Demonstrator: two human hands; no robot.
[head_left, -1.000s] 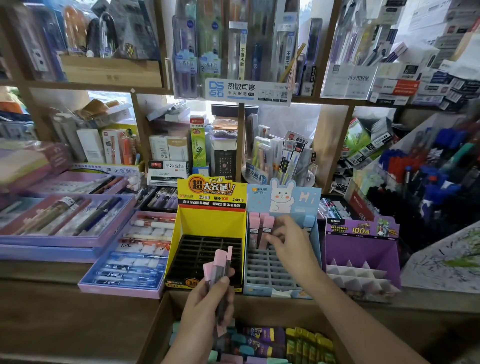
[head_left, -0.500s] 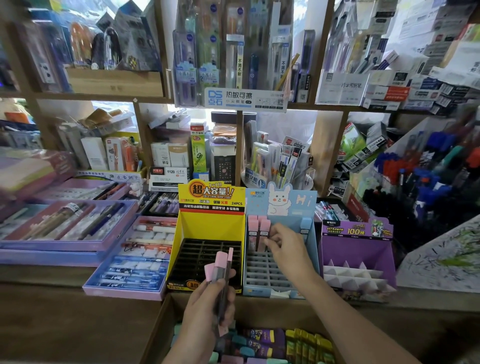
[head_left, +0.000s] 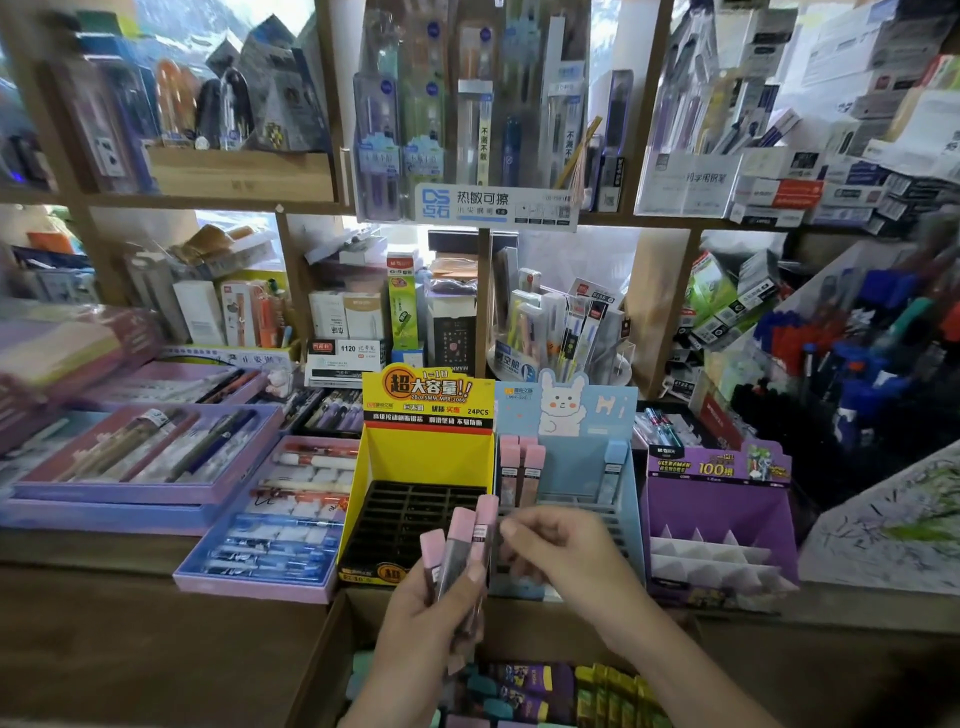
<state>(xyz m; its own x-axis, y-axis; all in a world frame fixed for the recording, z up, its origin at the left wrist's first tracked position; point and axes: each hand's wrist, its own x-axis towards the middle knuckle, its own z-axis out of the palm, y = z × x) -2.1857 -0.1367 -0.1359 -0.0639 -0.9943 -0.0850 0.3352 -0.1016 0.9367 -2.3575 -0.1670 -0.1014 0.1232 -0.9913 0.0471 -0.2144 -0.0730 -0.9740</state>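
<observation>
Restock of the light-blue cardboard display box with the bunny header (head_left: 571, 457) looks barely started. In its back row, three pink-capped cases (head_left: 522, 470) stand at the left and one blue-capped case (head_left: 613, 467) at the right. The other grey grid slots look unfilled, as far as the hands let me see.

Left hand (head_left: 426, 618) grips a fan of pink-capped clear plastic lead cases (head_left: 457, 540), caps up, thumb across the front. The fan sits low in front of the seam between the blue box and the yellow cardboard display box with the black grid (head_left: 426, 457). Three caps show; exact count unclear.

Right hand (head_left: 566, 551) is just right of the fan, fingers curled, thumb tip at the edge of the rightmost case. It is touching or just beside it; I can't tell if it has pinched it.

My read: mid pick-off, and that case goes to an open slot near the three. Most of the job is left: the fan, plus possibly the mixed-colour stock in the brown cardboard carton (head_left: 322, 665) below.
</observation>
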